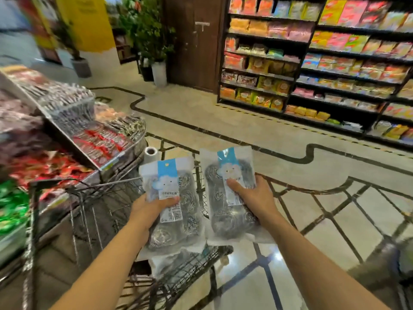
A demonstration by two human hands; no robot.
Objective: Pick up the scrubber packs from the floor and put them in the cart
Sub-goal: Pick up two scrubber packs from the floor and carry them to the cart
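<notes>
I hold two scrubber packs upright side by side, clear bags of grey steel-wool scrubbers with blue and white labels. My left hand grips the left scrubber pack from its left side, thumb across the label. My right hand grips the right scrubber pack with the thumb on its front. Both packs hang over the right rim of the wire cart, which stands at lower left. Another pack lies inside the cart below the left one, partly hidden.
A slanted display of red and dark snack packs borders the cart on the left. Tall shelves of packaged food run along the right. A roll of plastic bags stands ahead of the cart. Potted plants and a wooden door stand at the back.
</notes>
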